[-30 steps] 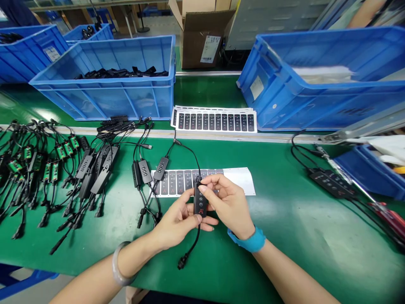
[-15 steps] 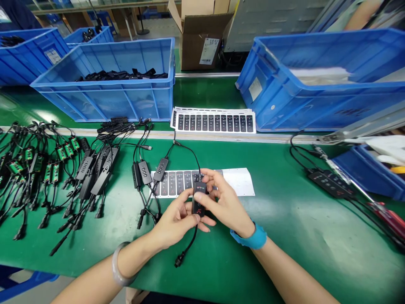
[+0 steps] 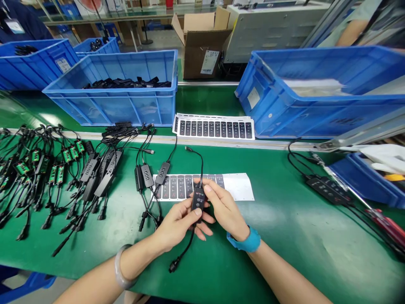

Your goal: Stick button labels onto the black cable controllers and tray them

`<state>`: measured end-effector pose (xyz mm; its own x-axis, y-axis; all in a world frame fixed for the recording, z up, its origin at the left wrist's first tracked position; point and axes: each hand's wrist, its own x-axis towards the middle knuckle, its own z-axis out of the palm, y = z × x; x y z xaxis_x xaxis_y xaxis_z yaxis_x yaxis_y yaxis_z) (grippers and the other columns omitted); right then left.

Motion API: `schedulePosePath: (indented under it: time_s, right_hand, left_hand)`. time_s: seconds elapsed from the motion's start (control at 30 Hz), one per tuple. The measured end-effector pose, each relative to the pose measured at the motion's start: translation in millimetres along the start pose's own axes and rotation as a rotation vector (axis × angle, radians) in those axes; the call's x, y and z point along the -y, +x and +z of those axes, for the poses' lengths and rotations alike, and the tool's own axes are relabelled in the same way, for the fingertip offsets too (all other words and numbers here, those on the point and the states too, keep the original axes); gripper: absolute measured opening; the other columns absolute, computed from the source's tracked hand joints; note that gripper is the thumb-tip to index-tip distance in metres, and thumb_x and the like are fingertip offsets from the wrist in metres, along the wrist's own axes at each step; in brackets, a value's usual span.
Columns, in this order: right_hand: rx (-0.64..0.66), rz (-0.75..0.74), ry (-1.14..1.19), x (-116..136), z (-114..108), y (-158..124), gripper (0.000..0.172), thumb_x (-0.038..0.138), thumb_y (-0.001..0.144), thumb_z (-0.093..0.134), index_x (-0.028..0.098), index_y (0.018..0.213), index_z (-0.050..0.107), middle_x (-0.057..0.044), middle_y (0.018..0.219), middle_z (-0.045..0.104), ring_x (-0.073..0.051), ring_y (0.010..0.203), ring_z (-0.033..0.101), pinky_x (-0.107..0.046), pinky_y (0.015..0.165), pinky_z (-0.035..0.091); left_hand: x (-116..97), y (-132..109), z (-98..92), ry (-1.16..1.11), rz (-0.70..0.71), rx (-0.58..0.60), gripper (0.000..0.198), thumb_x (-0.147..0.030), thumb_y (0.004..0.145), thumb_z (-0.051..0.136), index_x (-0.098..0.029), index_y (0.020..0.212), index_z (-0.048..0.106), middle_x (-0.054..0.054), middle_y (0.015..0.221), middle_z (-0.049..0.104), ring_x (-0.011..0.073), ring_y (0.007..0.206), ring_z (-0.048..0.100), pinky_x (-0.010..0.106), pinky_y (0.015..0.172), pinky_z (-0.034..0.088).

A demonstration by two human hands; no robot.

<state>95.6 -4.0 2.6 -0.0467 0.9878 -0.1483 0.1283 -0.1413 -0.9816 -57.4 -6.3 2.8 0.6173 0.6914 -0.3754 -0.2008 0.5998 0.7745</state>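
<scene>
A black in-line cable controller [image 3: 198, 198] with a label on its face is held upright between my hands over the green table. My left hand [image 3: 180, 219] is closed around its lower part, thumb on the face. At its upper right edge, my right hand [image 3: 224, 207] pinches it with thumb and fingers. One cable runs up from it to a small plug [image 3: 188, 148]; another hangs down to a round connector [image 3: 174, 266]. Behind my hands lies a sheet of black labels [image 3: 237, 185], partly bare white. Several unlabelled controllers [image 3: 147, 175] with cables rest just left of it.
Cabled controllers and green circuit boards [image 3: 60, 173] spread across the left side. A blue bin [image 3: 126, 105] of black parts and another blue bin [image 3: 316, 114] stand behind, with label sheets [image 3: 215, 128] between. At right lie labelled controllers [image 3: 327, 190] and a red-handled screwdriver [image 3: 386, 223].
My right thumb has moved from the controller's face to its upper right edge. The plug on the upper cable has come into clearer sight. The whole view has shifted slightly.
</scene>
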Motion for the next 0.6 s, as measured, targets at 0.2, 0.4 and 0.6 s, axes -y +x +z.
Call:
schedulePosePath:
  time_s: [0.2, 0.4, 0.6]
  right_hand:
    - [-0.005, -0.084, -0.122, -3.9, 7.7, -2.9, 0.046, 0.029, 0.086, 0.055, 0.021, 0.131, 0.055, -0.004, 0.085, 0.068, -0.019, 0.078, 0.063, -0.032, 0.07, 0.052]
    - [-0.022, -0.057, 0.012, -2.9, 7.0, -1.2, 0.045, 0.033, 0.087, 0.055, 0.018, 0.13, 0.055, -0.005, 0.09, 0.07, -0.019, 0.081, 0.064, -0.033, 0.076, 0.052]
    - [-0.101, -0.022, 0.076, -1.0, -9.7, 15.3, 0.049, 0.039, 0.089, 0.05, 0.015, 0.132, 0.053, -0.003, 0.081, 0.068, -0.017, 0.073, 0.062, -0.03, 0.068, 0.05]
  left_hand:
    - [7.2, 2.3, 1.1, 0.064, 0.084, -0.074, 0.042, -0.056, 0.085, 0.062, -0.015, 0.09, 0.057, 0.002, 0.07, 0.065, 0.0097, 0.047, 0.059, 0.019, 0.044, 0.047]
    - [-4.3, 2.1, -7.8, 0.326, 0.04, 0.026, 0.049, -0.061, 0.09, 0.049, -0.014, 0.104, 0.058, 0.003, 0.068, 0.065, 0.0151, 0.055, 0.064, 0.024, 0.052, 0.05]
    - [-48.8, 1.4, -49.3, 1.537, 0.496, -0.523, 0.024, -0.031, 0.091, 0.052, -0.019, 0.108, 0.064, 0.013, 0.106, 0.067, 0.03, 0.1, 0.06, 0.044, 0.089, 0.048]
